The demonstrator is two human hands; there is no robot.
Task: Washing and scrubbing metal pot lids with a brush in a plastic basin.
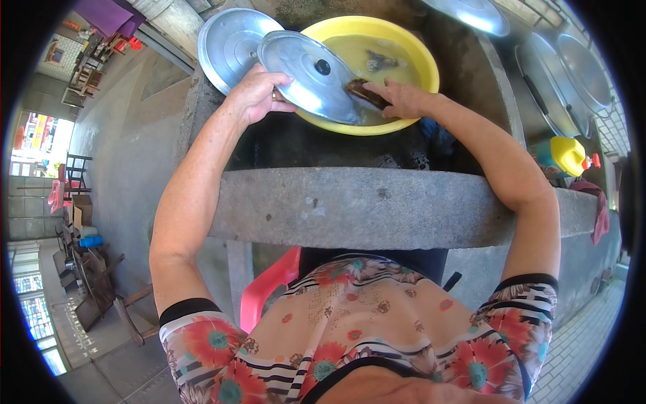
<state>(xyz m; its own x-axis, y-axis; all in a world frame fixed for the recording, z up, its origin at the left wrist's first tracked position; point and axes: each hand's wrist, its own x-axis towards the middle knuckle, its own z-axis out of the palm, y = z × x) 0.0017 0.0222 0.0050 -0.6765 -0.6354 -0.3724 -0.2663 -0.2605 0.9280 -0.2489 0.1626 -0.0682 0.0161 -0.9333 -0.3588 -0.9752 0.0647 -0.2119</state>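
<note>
My left hand (262,96) grips the left edge of a round metal pot lid (303,55) with a black knob. The lid is tilted, its right part over a yellow plastic basin (429,70) of cloudy water. My right hand (404,98) holds a brown scrubbing brush (366,93) against or very near the lid's right edge. A dark, blurred thing (379,61) lies in the basin's water. A second metal lid (227,45) rests behind and left of the held one, partly covered by it.
The concrete sink's front wall (353,207) runs between me and the basin. At the right are large metal pots (550,86), a yellow jug (568,155) with a red cap and a reddish cloth (599,212). A pink chair (267,283) stands below the front wall.
</note>
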